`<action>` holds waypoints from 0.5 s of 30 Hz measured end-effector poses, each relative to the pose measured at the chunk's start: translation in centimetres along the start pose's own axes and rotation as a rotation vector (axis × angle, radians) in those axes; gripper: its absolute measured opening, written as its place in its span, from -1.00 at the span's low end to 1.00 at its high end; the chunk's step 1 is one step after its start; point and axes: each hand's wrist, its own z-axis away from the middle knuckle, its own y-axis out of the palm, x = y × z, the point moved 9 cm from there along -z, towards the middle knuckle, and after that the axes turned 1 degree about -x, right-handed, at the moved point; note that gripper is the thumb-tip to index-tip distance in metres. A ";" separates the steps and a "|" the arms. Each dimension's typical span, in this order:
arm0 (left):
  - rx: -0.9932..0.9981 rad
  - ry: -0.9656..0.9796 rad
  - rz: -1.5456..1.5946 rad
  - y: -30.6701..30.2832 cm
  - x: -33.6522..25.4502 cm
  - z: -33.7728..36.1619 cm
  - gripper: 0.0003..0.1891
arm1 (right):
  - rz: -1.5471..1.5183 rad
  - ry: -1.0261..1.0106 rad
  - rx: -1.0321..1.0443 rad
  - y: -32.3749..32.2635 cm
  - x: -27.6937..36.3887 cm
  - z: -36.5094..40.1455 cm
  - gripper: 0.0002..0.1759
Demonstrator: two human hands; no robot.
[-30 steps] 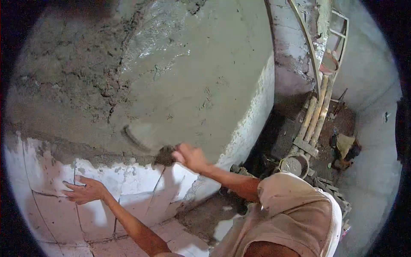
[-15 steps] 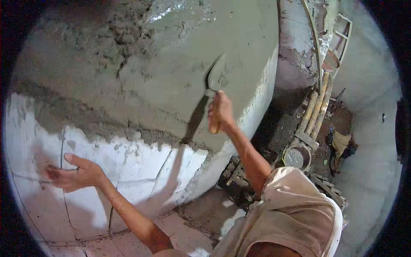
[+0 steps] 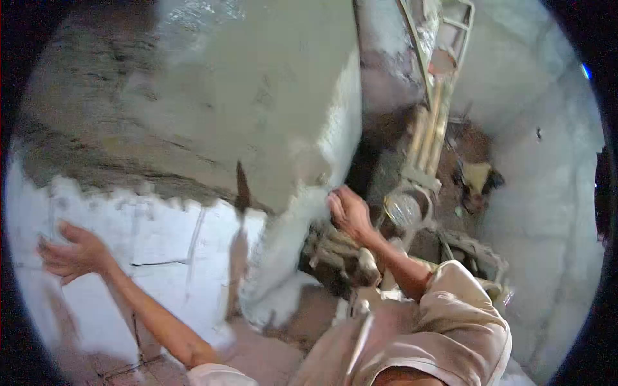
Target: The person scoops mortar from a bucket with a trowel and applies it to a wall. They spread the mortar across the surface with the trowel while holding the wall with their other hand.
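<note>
Wet grey plaster (image 3: 283, 109) covers the upper part of the wall, above pale blocks (image 3: 161, 238). My left hand (image 3: 77, 254) is in front of the blocks at the left, fingers apart and holding nothing; whether it touches them is unclear. Near the plaster's lower right edge, my right hand (image 3: 351, 212) is closed round the handle of a trowel. The trowel's blade is blurred and hard to tell from the plaster. A dark arm shadow falls on the wall between my hands.
Wooden poles (image 3: 428, 138) run up the right side beside a plain grey wall (image 3: 541, 186). A round container (image 3: 403, 209) stands at their lower end, with a reddish round pan (image 3: 443, 62) farther up. A yellowish cloth (image 3: 476, 177) lies on the debris-covered ground.
My right hand has come down the plaster towards its lower edge, closer to the round container. My left hand remains spread at the blocks. The view has shifted to the right.
</note>
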 end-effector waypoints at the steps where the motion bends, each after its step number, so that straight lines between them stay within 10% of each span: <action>1: -0.028 0.040 0.049 0.4 0.3 -0.1 -0.33 | 0.017 -0.078 -0.141 -4.1 -1.0 0.1 -0.66; 4: -0.101 0.020 0.034 4.2 8.0 5.4 -0.26 | 0.146 0.042 -0.204 -14.4 -5.6 0.3 -0.69; 6: 0.082 0.055 0.178 0.3 2.6 9.9 -0.35 | 0.064 0.034 -0.258 -17.9 -12.2 0.9 -0.60; 11: 1.248 -0.449 0.997 -15.5 -23.2 43.5 -0.54 | 0.623 0.133 -0.020 -13.4 -34.6 4.0 -0.55; 12: 1.223 0.312 0.790 -23.5 -31.9 48.6 -0.52 | 0.814 0.287 0.192 -12.0 -41.8 5.5 -0.55; 13: 1.850 -0.448 0.893 -27.3 -34.6 59.7 -0.52 | 1.000 0.440 0.403 -10.6 -49.0 7.3 -0.55; 14: 1.973 -1.084 1.114 -31.3 -41.6 61.3 -0.49 | 0.988 0.444 0.417 -10.3 -52.1 7.3 -0.55; 15: 2.187 -0.871 1.076 -35.1 -46.0 66.8 -0.36 | 1.071 0.443 0.434 -9.2 -55.5 7.6 -0.56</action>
